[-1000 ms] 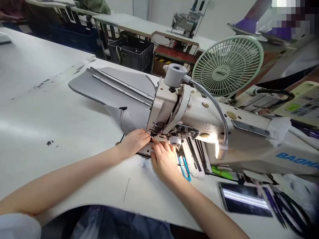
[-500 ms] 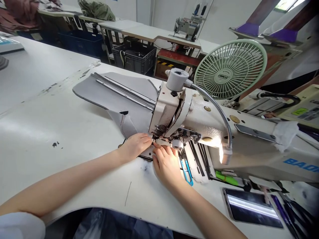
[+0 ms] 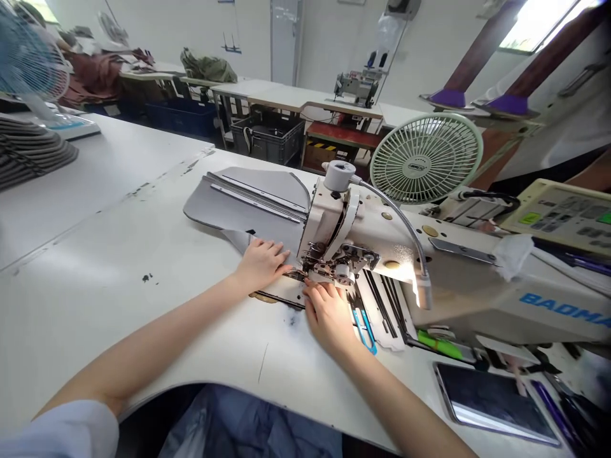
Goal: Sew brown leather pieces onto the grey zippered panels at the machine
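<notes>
A grey fabric piece [image 3: 260, 216] with dark edges and pale strips lies flat under the head of a sewing machine [image 3: 329, 219]. My left hand [image 3: 260, 264] rests on its near edge, left of the needle area, fingers stretched out and thumb toward the presser foot. Just right of the needle area is my right hand [image 3: 330, 315]. Its fingers are bent and close together, with the tips at the presser foot; what they pinch, if anything, is hidden. Blue-handled thread snips [image 3: 365, 327] lie beside it.
A lamp [image 3: 422, 291] on a bendy neck lights the machine bed. Behind stands a green fan [image 3: 427, 162]. A phone [image 3: 496, 401] lies at right, near a green-handled tool [image 3: 439, 343]. Stacked grey pieces [image 3: 33, 152] and a blue fan [image 3: 31, 57] are far left.
My left hand has shifted back from the presser foot onto the fabric, and its fingers have spread. My right hand stays at the needle area. The camera view has tilted up and turned left.
</notes>
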Action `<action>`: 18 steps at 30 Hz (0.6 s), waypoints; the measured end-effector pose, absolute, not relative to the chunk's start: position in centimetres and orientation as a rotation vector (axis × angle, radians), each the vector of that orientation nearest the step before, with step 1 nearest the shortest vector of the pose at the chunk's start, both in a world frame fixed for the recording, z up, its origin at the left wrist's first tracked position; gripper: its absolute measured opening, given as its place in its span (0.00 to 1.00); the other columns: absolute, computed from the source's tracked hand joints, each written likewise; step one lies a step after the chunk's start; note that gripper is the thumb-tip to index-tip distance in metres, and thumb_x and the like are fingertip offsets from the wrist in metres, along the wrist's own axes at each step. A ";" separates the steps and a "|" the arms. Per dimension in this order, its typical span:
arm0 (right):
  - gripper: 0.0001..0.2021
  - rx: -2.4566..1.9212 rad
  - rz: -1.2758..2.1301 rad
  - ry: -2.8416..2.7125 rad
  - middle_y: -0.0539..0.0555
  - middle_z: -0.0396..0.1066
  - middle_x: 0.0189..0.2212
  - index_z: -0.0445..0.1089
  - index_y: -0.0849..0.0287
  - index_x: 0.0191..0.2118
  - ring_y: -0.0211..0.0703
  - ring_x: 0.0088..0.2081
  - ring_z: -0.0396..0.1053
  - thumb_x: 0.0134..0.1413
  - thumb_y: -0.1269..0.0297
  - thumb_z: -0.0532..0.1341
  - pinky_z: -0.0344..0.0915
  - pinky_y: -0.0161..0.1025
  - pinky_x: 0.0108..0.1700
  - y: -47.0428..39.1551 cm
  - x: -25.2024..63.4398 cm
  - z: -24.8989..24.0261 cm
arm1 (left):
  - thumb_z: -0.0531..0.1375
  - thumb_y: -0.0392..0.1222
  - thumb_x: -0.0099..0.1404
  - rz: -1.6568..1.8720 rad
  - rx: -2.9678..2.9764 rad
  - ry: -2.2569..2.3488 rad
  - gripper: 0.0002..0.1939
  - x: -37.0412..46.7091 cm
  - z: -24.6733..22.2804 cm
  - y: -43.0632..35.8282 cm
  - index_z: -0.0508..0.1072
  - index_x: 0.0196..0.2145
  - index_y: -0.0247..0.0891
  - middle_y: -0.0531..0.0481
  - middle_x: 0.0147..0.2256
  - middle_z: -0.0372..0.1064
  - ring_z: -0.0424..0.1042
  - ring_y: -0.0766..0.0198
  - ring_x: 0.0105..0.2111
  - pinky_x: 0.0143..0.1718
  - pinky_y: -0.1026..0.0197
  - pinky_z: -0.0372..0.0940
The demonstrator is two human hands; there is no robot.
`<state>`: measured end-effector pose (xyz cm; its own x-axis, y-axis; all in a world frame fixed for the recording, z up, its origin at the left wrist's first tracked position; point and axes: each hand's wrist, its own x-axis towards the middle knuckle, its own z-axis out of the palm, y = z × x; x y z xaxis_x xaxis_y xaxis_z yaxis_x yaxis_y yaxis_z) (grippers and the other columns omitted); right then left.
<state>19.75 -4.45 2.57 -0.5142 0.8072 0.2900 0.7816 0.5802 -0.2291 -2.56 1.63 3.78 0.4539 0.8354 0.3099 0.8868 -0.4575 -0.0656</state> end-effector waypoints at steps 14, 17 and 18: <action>0.16 -1.253 1.317 -2.086 0.57 0.74 0.45 0.71 0.58 0.51 0.43 0.36 0.72 0.62 0.66 0.52 0.69 0.40 0.36 -3.7 15.2 5.4 | 0.51 0.51 0.72 -0.462 -2.777 -1.585 0.17 -13.5 8.9 -17.4 0.73 0.52 0.51 0.52 0.51 0.74 0.72 0.62 0.49 0.49 0.59 0.64; 0.17 -1.231 1.519 -2.073 0.57 0.75 0.39 0.70 0.60 0.50 0.36 0.24 0.68 0.65 0.61 0.49 0.63 0.34 0.22 -0.4 10.7 5.4 | 0.50 0.56 0.71 -0.432 -2.382 -1.852 0.23 -17.5 8.6 -15.2 0.68 0.58 0.48 0.46 0.60 0.65 0.62 0.50 0.60 0.58 0.46 0.58; 0.17 -1.215 1.566 -2.076 0.58 0.74 0.36 0.70 0.61 0.46 0.36 0.24 0.67 0.66 0.59 0.48 0.61 0.32 0.21 0.5 9.4 5.4 | 0.48 0.57 0.71 -0.372 -2.303 -1.935 0.26 -18.5 7.8 -14.4 0.65 0.61 0.46 0.43 0.61 0.62 0.60 0.48 0.61 0.58 0.43 0.57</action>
